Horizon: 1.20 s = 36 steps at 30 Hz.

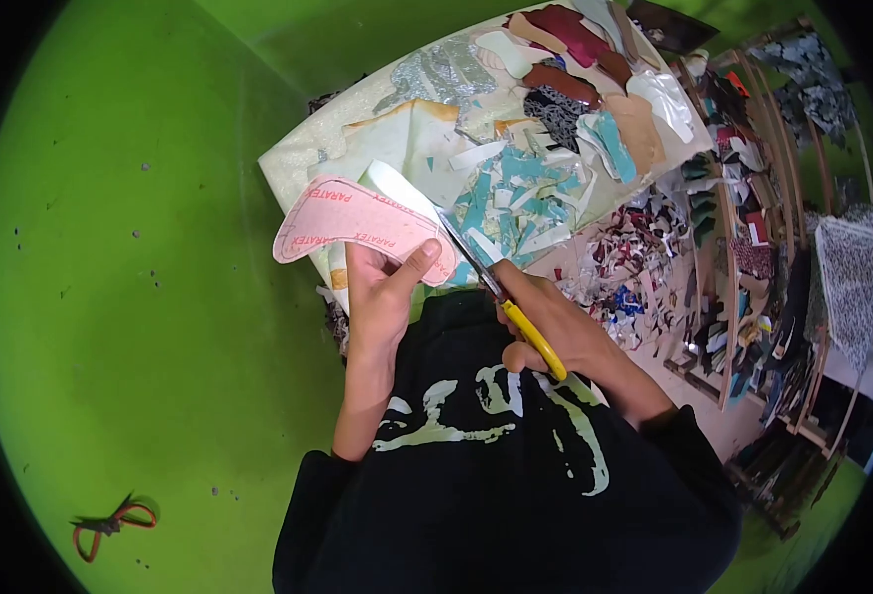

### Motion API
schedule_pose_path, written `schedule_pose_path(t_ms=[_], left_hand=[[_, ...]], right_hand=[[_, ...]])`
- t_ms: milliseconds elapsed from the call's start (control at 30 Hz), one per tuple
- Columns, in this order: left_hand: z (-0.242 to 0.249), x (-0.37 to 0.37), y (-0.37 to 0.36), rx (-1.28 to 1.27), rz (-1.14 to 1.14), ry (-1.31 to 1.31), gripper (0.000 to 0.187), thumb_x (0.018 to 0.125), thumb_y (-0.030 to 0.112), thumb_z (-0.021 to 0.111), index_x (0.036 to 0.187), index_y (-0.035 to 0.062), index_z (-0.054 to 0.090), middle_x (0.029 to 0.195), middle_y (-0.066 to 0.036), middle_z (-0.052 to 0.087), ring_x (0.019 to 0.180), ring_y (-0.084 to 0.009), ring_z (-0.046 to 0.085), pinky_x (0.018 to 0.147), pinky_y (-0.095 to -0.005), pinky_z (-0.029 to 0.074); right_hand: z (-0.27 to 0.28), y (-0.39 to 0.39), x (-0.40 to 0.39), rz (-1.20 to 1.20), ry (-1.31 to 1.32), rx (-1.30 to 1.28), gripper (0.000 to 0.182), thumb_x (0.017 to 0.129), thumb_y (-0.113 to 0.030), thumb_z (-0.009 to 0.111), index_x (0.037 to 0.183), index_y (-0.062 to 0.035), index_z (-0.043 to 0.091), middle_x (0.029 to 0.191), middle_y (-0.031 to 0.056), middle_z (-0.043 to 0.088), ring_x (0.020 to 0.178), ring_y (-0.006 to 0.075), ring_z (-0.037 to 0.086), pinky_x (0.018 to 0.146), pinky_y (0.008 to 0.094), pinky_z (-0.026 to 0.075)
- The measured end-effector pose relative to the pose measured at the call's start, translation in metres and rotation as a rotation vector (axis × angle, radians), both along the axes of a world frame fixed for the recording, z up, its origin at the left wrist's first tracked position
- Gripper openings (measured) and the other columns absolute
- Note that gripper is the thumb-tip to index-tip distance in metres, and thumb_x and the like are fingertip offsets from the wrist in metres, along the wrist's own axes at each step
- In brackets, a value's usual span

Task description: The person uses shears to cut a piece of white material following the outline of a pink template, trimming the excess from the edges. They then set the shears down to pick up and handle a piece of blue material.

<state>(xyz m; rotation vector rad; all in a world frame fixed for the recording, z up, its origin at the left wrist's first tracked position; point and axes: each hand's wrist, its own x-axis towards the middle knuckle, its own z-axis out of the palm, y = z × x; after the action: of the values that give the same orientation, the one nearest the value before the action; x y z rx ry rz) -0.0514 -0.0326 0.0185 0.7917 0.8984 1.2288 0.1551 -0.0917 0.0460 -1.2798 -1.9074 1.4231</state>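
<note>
At far left, a pair of red-handled scissors shows low against the green wall. Next comes the pink piece, a curved shape held up in front of the worktable, printed several times in red with "PARATEX"; the word at its right end is partly cut off by its edge, and a dashed line follows part of the outline. The left hand rises from a nearly upright forearm, its thumb pressed on the front near the right end and its fingers behind, closed on the piece. A white piece sticks out behind the upper edge. Below, the black shirt bears large pale lettering that I cannot make out. The yellow-handled scissors slant up and left, blade tips beside the pink piece; how far the blades are parted I cannot tell. The right hand, its forearm angling in from lower right, is curled around their handles. Teal and white scraps lie beyond; shelves of material stand farthest right.
</note>
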Motion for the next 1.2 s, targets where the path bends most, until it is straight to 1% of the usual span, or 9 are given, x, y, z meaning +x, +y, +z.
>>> schedule_pose_path(t_ms=[300, 400, 500, 600, 700, 800, 1000, 1100, 1200], left_hand=[[0.001, 0.021, 0.002, -0.037, -0.202, 0.018, 0.063, 0.086, -0.003, 0.068, 0.138, 0.0025, 0.033, 0.113, -0.014, 0.060, 0.094, -0.0197, 0.066, 0.073, -0.0341, 0.058], [0.002, 0.027, 0.004, -0.068, -0.237, -0.025, 0.066, 0.086, -0.004, 0.068, 0.140, 0.0041, 0.031, 0.113, -0.014, 0.060, 0.092, -0.0196, 0.066, 0.072, -0.0340, 0.058], [0.007, 0.042, 0.008, -0.045, -0.250, -0.042, 0.074, 0.085, -0.004, 0.068, 0.144, 0.0061, 0.024, 0.113, -0.014, 0.060, 0.091, -0.0201, 0.066, 0.070, -0.0338, 0.058], [0.013, 0.056, 0.011, -0.101, -0.290, -0.057, 0.082, 0.083, -0.009, 0.069, 0.146, 0.0048, 0.019, 0.131, -0.015, 0.051, 0.117, -0.0217, 0.057, 0.098, -0.0366, 0.049], [0.011, 0.077, 0.014, -0.042, -0.289, -0.014, 0.086, 0.082, -0.010, 0.069, 0.147, 0.0065, 0.014, 0.131, -0.015, 0.051, 0.118, -0.0221, 0.057, 0.098, -0.0372, 0.050], [0.012, 0.092, 0.022, -0.075, -0.304, 0.003, 0.089, 0.083, -0.010, 0.068, 0.148, 0.0066, 0.010, 0.131, -0.015, 0.051, 0.119, -0.0222, 0.057, 0.099, -0.0368, 0.049], [0.021, 0.118, 0.036, -0.161, -0.360, -0.059, 0.091, 0.085, -0.010, 0.066, 0.151, 0.0107, 0.007, 0.126, -0.016, 0.054, 0.106, -0.0242, 0.063, 0.077, -0.0378, 0.059], [0.018, 0.136, 0.043, -0.166, -0.346, -0.115, 0.091, 0.085, -0.009, 0.066, 0.151, 0.0121, 0.007, 0.123, -0.016, 0.055, 0.100, -0.0241, 0.065, 0.065, -0.0373, 0.060], [0.019, 0.153, 0.050, -0.191, -0.356, -0.116, 0.098, 0.084, -0.009, 0.066, 0.155, 0.0154, 0.003, 0.133, -0.014, 0.052, 0.115, -0.0243, 0.060, 0.089, -0.0376, 0.055]], right_hand=[[0.014, -0.015, 0.019, -0.073, -0.162, 0.092, 0.077, 0.075, -0.049, 0.081, 0.113, 0.0029, 0.039, 0.079, 0.0273, 0.056, 0.075, 0.0532, 0.053, 0.065, 0.0479, 0.044], [0.009, -0.020, 0.035, -0.088, -0.211, -0.064, 0.102, 0.068, -0.082, 0.060, 0.124, 0.0012, 0.040, 0.081, 0.0216, 0.057, 0.078, 0.0449, 0.057, 0.072, 0.0477, 0.044], [0.014, -0.013, 0.052, -0.120, -0.094, -0.175, 0.101, 0.065, -0.079, 0.066, 0.122, 0.0013, 0.041, 0.082, 0.0212, 0.056, 0.078, 0.0454, 0.054, 0.074, 0.0474, 0.043], [0.009, -0.010, 0.065, -0.114, -0.069, 0.018, 0.100, 0.064, -0.076, 0.070, 0.121, 0.0014, 0.040, 0.082, 0.0218, 0.056, 0.078, 0.0450, 0.054, 0.073, 0.0466, 0.043], [0.014, 0.002, 0.077, -0.069, -0.104, 0.102, 0.081, 0.070, -0.051, 0.084, 0.114, 0.0014, 0.040, 0.089, 0.0271, 0.056, 0.082, 0.0518, 0.055, 0.074, 0.0474, 0.045], [0.008, 0.009, 0.092, -0.084, -0.064, 0.140, 0.081, 0.070, -0.051, 0.084, 0.113, 0.0012, 0.040, 0.084, 0.0260, 0.056, 0.077, 0.0511, 0.055, 0.070, 0.0472, 0.045], [-0.002, 0.022, 0.128, -0.094, -0.151, 0.163, 0.081, 0.070, -0.055, 0.083, 0.111, 0.0020, 0.042, 0.072, 0.0225, 0.056, 0.068, 0.0496, 0.056, 0.062, 0.0465, 0.046], [0.002, 0.033, 0.148, -0.036, -0.093, 0.091, 0.083, 0.071, -0.056, 0.082, 0.113, 0.0023, 0.040, 0.079, 0.0246, 0.056, 0.073, 0.0497, 0.056, 0.066, 0.0465, 0.046], [-0.017, 0.044, 0.163, -0.006, -0.019, -0.027, 0.089, 0.072, -0.062, 0.078, 0.116, 0.0028, 0.036, 0.088, 0.0268, 0.054, 0.078, 0.0491, 0.055, 0.071, 0.0463, 0.046]])
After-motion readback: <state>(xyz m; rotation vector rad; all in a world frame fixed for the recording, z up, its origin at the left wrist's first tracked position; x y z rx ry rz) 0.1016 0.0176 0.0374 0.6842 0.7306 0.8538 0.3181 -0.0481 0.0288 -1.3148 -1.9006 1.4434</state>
